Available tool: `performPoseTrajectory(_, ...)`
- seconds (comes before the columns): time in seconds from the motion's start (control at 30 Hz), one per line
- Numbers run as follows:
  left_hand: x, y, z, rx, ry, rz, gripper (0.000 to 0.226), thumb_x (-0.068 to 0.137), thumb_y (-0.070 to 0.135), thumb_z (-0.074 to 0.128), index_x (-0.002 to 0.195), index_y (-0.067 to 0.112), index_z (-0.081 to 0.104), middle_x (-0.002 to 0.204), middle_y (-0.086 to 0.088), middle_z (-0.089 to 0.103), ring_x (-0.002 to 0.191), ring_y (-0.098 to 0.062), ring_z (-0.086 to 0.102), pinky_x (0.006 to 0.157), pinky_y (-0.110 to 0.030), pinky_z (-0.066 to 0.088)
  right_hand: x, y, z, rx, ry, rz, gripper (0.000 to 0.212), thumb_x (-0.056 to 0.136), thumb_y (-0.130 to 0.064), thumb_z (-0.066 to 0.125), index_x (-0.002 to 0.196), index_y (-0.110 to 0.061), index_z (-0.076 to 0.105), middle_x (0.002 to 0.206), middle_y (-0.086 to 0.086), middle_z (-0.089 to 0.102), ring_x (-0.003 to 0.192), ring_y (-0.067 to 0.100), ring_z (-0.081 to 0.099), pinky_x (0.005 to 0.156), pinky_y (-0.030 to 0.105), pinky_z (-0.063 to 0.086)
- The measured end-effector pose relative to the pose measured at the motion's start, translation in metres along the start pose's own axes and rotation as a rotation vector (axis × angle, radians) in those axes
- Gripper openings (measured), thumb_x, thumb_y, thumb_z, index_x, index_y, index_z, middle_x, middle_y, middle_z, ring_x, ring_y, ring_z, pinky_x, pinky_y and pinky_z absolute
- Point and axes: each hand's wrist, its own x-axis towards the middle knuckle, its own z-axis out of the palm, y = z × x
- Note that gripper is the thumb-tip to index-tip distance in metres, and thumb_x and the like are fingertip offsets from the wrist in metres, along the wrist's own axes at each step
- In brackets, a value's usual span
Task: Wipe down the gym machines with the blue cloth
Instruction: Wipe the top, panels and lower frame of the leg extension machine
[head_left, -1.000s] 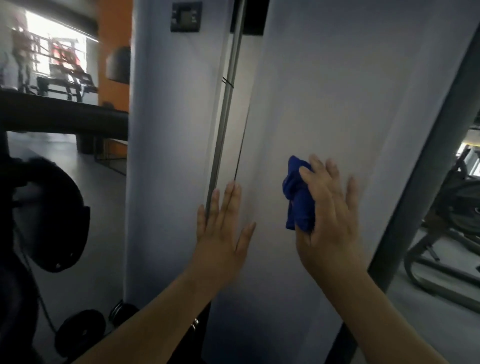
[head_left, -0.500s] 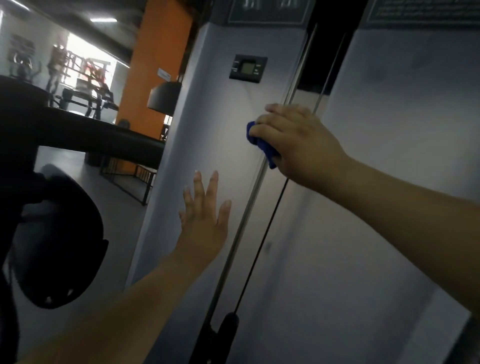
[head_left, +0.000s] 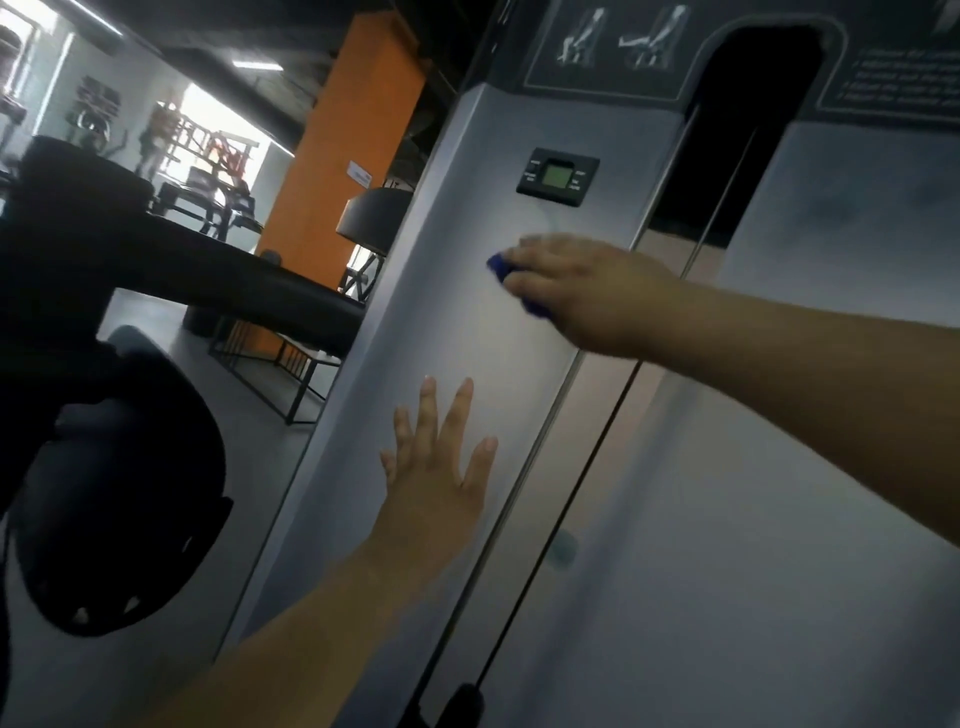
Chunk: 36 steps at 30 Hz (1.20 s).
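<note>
Blue cloth (head_left: 500, 264) bunched under right hand (head_left: 589, 293), fingers (head_left: 540, 283) curled round it, pressed on grey weight-stack cover (head_left: 415, 322) below small display (head_left: 558, 176). Left hand (head_left: 441, 480) laid flat on cover lower down, fingers spread, nothing held. Overlapping strokes advised; display to be wiped lightly

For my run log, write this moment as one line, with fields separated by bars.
step: wipe | right hand: holds blue cloth against grey panel | left hand: flat on panel
</note>
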Motion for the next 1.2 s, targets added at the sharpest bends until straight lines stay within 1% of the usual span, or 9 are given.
performPoseTrajectory(0.13, -0.004, -0.006, -0.006, -0.034, -0.019, 0.009, 0.070, 0.108, 0.073, 0.033, 0.162, 0.067, -0.010, 0.174, 0.028, -0.027, 0.164, -0.014, -0.029, 0.133, -0.065, -0.005, 0.019, 0.024, -0.012, 0.011, 0.075, 0.264, 0.047, 0.105, -0.027, 0.062, 0.147, -0.008, 0.058, 0.158, 0.019, 0.048, 0.141, 0.044, 0.051, 0.117, 0.058, 0.046)
performPoseTrajectory(0.23, -0.010, -0.016, -0.010, -0.097, -0.053, 0.008, 0.079, 0.104, 0.077, 0.044, 0.162, 0.068, -0.009, 0.172, 0.033, -0.029, 0.161, -0.006, -0.031, 0.135, -0.061, -0.004, 0.014, -0.014, -0.002, -0.002, -0.041, 0.053, 0.066, 0.107, -0.050, 0.051, 0.158, -0.007, 0.050, 0.170, 0.014, 0.039, 0.160, 0.037, 0.029, 0.132, 0.053, 0.027)
performPoseTrajectory(0.33, -0.019, -0.029, -0.012, -0.110, -0.066, -0.001, 0.079, 0.104, 0.076, 0.045, 0.162, 0.069, -0.008, 0.169, 0.037, -0.030, 0.159, 0.000, -0.032, 0.136, -0.060, 0.001, 0.024, -0.009, 0.004, -0.024, -0.053, -0.123, 0.056, 0.110, -0.035, 0.048, 0.158, -0.006, 0.050, 0.168, 0.015, 0.044, 0.160, 0.040, 0.032, 0.130, 0.058, 0.030)
performPoseTrajectory(0.47, -0.031, -0.047, -0.011, -0.118, -0.039, -0.024, 0.072, 0.107, 0.073, 0.041, 0.160, 0.071, -0.008, 0.167, 0.039, -0.032, 0.158, 0.000, -0.035, 0.135, -0.058, -0.007, 0.053, 0.008, 0.001, 0.015, 0.027, 0.211, 0.054, 0.111, -0.032, 0.049, 0.158, -0.005, 0.049, 0.166, 0.020, 0.043, 0.155, 0.041, 0.037, 0.130, 0.056, 0.031)
performPoseTrajectory(0.67, -0.045, -0.074, -0.007, -0.126, -0.026, -0.101, 0.075, 0.106, 0.074, 0.043, 0.159, 0.073, -0.009, 0.168, 0.040, -0.031, 0.160, -0.005, -0.033, 0.134, -0.059, -0.008, 0.059, -0.028, 0.016, 0.036, -0.072, 0.001, 0.057, 0.111, -0.031, 0.049, 0.165, -0.016, 0.040, 0.171, 0.013, 0.037, 0.155, 0.034, 0.039, 0.121, 0.053, 0.043)
performPoseTrajectory(0.83, -0.056, -0.088, -0.003, -0.138, -0.024, -0.129, 0.076, 0.106, 0.074, 0.044, 0.160, 0.072, -0.010, 0.167, 0.040, -0.033, 0.161, -0.005, -0.032, 0.135, -0.056, -0.006, 0.079, -0.023, 0.017, 0.033, 0.104, 0.398, 0.057, 0.114, -0.023, 0.046, 0.165, -0.002, 0.031, 0.166, 0.026, 0.034, 0.153, 0.045, 0.036, 0.125, 0.057, 0.033)
performPoseTrajectory(0.93, -0.061, -0.093, -0.002, -0.107, -0.015, -0.108, 0.076, 0.105, 0.075, 0.044, 0.160, 0.072, -0.010, 0.167, 0.041, -0.031, 0.161, -0.005, -0.030, 0.135, -0.056, -0.003, 0.087, -0.059, 0.033, 0.138, 0.030, 0.250, 0.059, 0.114, -0.022, 0.047, 0.167, -0.003, 0.031, 0.173, 0.022, 0.028, 0.160, 0.040, 0.028, 0.131, 0.049, 0.023)
performPoseTrajectory(1.07, -0.069, -0.108, 0.002, -0.099, -0.019, -0.103, 0.077, 0.104, 0.077, 0.044, 0.160, 0.072, -0.008, 0.168, 0.042, -0.027, 0.163, -0.007, -0.027, 0.135, -0.060, 0.005, 0.092, -0.076, 0.050, 0.148, -0.036, 0.000, 0.061, 0.113, -0.026, 0.048, 0.169, -0.011, 0.031, 0.176, 0.013, 0.029, 0.162, 0.034, 0.029, 0.131, 0.050, 0.029)
performPoseTrajectory(1.2, -0.080, -0.117, 0.006, -0.098, -0.043, -0.105, 0.077, 0.105, 0.076, 0.043, 0.161, 0.070, -0.009, 0.168, 0.041, -0.028, 0.162, -0.008, -0.030, 0.135, -0.060, 0.000, 0.099, -0.077, 0.053, 0.173, 0.103, 0.294, 0.062, 0.112, -0.020, 0.051, 0.168, -0.003, 0.029, 0.172, 0.022, 0.031, 0.160, 0.040, 0.029, 0.133, 0.049, 0.022)
